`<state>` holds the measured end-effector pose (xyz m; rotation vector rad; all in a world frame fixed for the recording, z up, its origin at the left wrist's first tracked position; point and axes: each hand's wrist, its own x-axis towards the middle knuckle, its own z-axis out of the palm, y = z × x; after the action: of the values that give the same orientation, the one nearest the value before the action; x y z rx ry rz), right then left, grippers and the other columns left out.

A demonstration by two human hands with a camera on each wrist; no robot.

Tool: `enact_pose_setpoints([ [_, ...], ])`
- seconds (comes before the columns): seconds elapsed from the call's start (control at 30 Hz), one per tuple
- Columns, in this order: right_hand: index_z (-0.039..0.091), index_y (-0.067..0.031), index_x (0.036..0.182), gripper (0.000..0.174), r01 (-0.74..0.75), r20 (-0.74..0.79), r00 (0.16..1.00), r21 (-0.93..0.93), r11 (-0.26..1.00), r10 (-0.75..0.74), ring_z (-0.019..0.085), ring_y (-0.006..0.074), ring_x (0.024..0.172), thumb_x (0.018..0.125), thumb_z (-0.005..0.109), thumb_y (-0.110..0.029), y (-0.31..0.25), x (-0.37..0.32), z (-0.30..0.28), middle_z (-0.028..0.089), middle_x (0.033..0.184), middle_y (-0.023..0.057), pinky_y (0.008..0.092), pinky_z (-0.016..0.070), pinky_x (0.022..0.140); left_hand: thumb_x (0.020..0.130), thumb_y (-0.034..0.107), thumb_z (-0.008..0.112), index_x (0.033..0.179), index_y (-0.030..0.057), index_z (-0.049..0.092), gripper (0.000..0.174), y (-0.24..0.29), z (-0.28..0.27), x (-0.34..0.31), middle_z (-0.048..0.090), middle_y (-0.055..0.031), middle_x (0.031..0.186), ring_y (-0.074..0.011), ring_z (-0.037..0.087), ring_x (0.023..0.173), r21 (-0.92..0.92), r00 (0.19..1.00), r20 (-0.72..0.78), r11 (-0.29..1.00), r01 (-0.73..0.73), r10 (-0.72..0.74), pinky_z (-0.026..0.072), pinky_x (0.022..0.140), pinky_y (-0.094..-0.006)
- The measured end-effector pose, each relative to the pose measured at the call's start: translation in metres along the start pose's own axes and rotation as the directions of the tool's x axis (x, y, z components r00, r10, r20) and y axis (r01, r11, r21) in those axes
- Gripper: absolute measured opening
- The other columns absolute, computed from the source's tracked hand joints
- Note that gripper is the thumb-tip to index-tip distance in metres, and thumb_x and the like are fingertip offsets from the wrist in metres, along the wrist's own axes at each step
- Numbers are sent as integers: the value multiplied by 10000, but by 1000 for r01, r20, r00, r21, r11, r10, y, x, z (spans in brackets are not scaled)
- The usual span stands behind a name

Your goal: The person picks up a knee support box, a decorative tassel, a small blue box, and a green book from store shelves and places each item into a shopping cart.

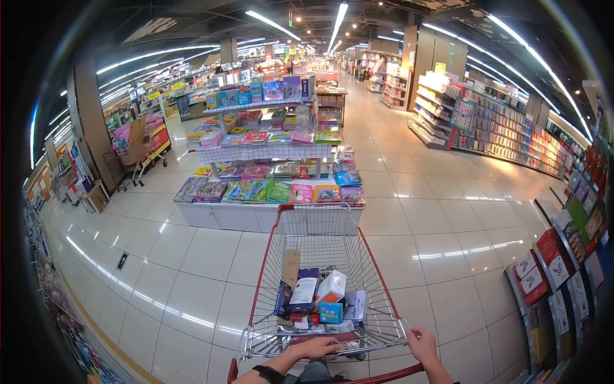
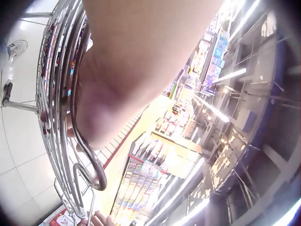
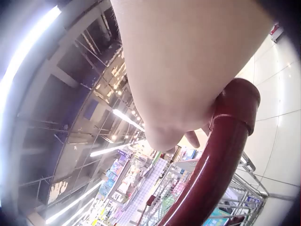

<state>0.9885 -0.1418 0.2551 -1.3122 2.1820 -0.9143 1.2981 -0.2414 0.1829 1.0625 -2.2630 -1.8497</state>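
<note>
Glossy pale-tiled floor (image 1: 204, 256) reflecting lights | red-handled wire shopping cart (image 1: 380, 275) standing there, carrying boxes (image 1: 304, 291), some partly hidden | left hand (image 1: 318, 347) resting loosely open on rim | right hand (image 1: 423, 347) touching corner, grip unclear

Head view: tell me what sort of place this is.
Most likely a supermarket: a shopping cart holding boxes, a display stand piled with books, and shelves of packaged goods.

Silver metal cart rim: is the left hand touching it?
Touching; the left wrist view shows the left hand against the rim, fingers curled over it.
</note>
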Motion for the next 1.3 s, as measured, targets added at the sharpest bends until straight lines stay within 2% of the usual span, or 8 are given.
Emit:
enact_pose_setpoints([
  [0.27, 635, 6, 936, 385, -119, -9, 993, 6, 993, 119, 637, 286, 734, 761, 638, -337, 8, 32, -28, 644, 765, 174, 358, 486, 660, 902, 364, 446, 1129, 32, 543, 414, 28, -5, 44, 581, -118, 1089, -227, 539, 1013, 55, 997, 72, 998, -27, 23, 407, 874, -315],
  [0.37, 587, 8, 1060, 472, -197, 273, 932, -175, 965, 239, 635, 274, 771, 772, 631, -364, -25, 50, -54, 643, 817, 185, 358, 490, 658, 896, 373, 455, 1126, 28, 545, 424, 31, -11, 61, 584, -112, 1069, -212, 538, 994, 31, 992, 122, 999, -12, 8, 411, 860, -310],
  [0.43, 528, -1, 1155, 541, 254, 224, 955, -283, 925, -194, 631, 260, 829, 788, 613, -390, -12, 81, -53, 637, 884, 202, 350, 492, 681, 892, 371, 467, 1121, 28, 549, 420, 35, -15, 72, 588, -103, 1044, -195, 538, 969, -9, 986, 165, 1000, 18, -17, 412, 846, -303],
  [0.47, 528, -1, 1155, 541, 252, 220, 956, -284, 925, -193, 631, 260, 829, 788, 613, -390, -34, 87, -58, 637, 884, 202, 350, 492, 681, 892, 371, 467, 1121, 28, 549, 420, 37, -18, 79, 588, -103, 1044, -195, 538, 969, -7, 986, 167, 1000, 15, -13, 412, 846, -303],
  [0.53, 516, -10, 1176, 551, 31, 232, 970, 158, 987, -68, 622, 255, 861, 804, 593, -408, -96, 98, -66, 626, 954, 204, 339, 488, 723, 890, 367, 474, 1115, 27, 552, 415, 38, -19, 90, 589, -94, 1026, -184, 539, 953, 12, 981, 190, 1000, 26, -27, 415, 834, -298],
  [0.87, 448, -19, 1256, 549, -191, 376, 908, -26, 981, 186, 592, 226, 936, 842, 573, -358, -20, 167, -6, 613, 1028, 185, 309, 458, 800, 913, 374, 433, 1164, 38, 524, 429, 62, -37, 133, 569, -109, 1096, -197, 535, 1011, 58, 947, 320, 997, -44, 23, 406, 878, -302],
  [1.07, 435, -27, 1269, 594, -180, 357, 922, 46, 983, 153, 582, 289, 1010, 819, 566, -392, -31, 178, -14, 594, 1093, 200, 342, 440, 864, 899, 358, 442, 1110, 32, 549, 403, 60, -51, 168, 576, -144, 1084, -258, 547, 1015, 92, 931, 349, 986, -142, 102, 419, 868, -340],
  [1.3, 408, -54, 1297, 659, -55, 395, 901, -309, 950, 180, 530, 341, 1077, 794, 558, -452, 17, 211, -2, 541, 1163, 227, 378, 413, 912, 903, 342, 425, 1086, 17, 547, 393, 84, -67, 208, 572, -162, 1076, -284, 548, 1011, 163, 901, 411, 961, -225, 141, 422, 863, -354],
])
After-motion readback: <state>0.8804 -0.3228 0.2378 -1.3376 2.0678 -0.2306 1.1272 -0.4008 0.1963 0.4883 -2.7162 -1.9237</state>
